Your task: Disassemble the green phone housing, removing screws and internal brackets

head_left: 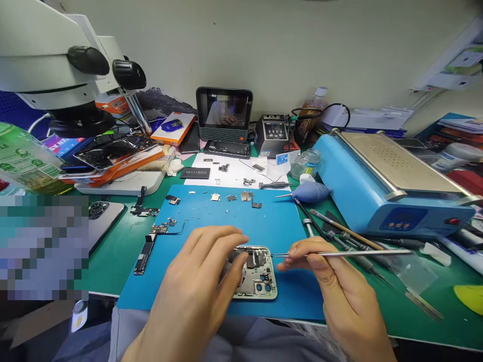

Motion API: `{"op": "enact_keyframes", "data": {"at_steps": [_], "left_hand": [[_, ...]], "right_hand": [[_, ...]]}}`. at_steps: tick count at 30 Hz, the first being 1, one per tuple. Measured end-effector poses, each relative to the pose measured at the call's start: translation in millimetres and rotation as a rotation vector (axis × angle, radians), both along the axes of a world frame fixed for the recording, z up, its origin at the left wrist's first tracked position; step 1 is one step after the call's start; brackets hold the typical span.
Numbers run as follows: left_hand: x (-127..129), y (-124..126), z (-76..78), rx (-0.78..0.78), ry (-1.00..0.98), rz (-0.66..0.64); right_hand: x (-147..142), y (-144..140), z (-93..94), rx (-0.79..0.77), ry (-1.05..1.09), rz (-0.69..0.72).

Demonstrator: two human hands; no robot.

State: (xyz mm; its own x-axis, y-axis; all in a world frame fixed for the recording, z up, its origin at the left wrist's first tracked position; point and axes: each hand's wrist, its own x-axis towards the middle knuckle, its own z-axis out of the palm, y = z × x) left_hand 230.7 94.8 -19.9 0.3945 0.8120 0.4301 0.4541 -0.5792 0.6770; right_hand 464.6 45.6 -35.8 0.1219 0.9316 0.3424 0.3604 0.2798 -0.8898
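Your left hand (204, 281) pins the phone frame (254, 274) at the blue mat's (279, 221) near edge; right hand (332, 281) pinches tweezers (339, 254). Green bench (121, 241), microscope (56, 65) far-left corner, w/ beige wall behind.

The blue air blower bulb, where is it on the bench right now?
The air blower bulb lies right of centre in the head view, just off the blue mat's far right corner, beside the blue heating machine.

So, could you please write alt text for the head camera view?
A person's left hand steadies an opened phone frame on a blue mat, while the right hand holds thin metal tweezers pointing into it. Small parts, tools, a microscope and a blue heating machine surround them.
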Motion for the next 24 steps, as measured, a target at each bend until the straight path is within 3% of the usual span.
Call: {"op": "enact_keyframes", "data": {"at_steps": [3, 5, 10, 24], "left_hand": [[-2.9, 6.9, -2.6, 0.149, 0.242, -0.157], [-1.6, 13.4, -6.6, 0.141, 0.329, -0.251], [4.4, 22.7, -14.7, 0.118, 0.435, -0.335], [4.0, 22.0, -15.7, 0.104, 0.454, -0.36]], "right_hand": [[7.1, 5.0, 1.5, -0.036, -0.157, 0.011], [9.0, 8.6, 1.5, -0.03, -0.224, 0.035], [8.8, 14.3, 0.1, -0.018, -0.303, 0.105], [9.1, 14.3, 0.2, 0.018, -0.381, 0.125]]}}
